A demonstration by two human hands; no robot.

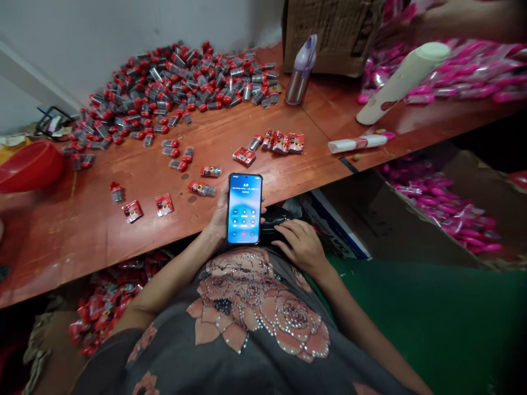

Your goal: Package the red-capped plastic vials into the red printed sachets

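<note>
A smartphone (pixel 244 208) with a lit blue screen, showing rows of call buttons, stands upright in my left hand (pixel 221 220). Its fingers wrap behind the phone, and their tips show at the right edge. My right hand (pixel 302 244) is just right of the phone, palm down, with its fingers stretched out and apart. Beneath those fingers lies a dark, shiny item (pixel 275 224) whose kind I cannot make out. On the table (pixel 164 241) beyond the phone are small red packets (pixel 244 156) and clear tubes with red caps (pixel 201 188).
A large heap of red-capped tubes (pixel 177 82) covers the table's back. A purple-topped bottle (pixel 302 71), a pale cylinder (pixel 401 85) and a white-and-pink tube (pixel 360 143) stand or lie rightward. Boxes hold pink packets (pixel 448 203). Another person's arm (pixel 469 19) reaches in, upper right.
</note>
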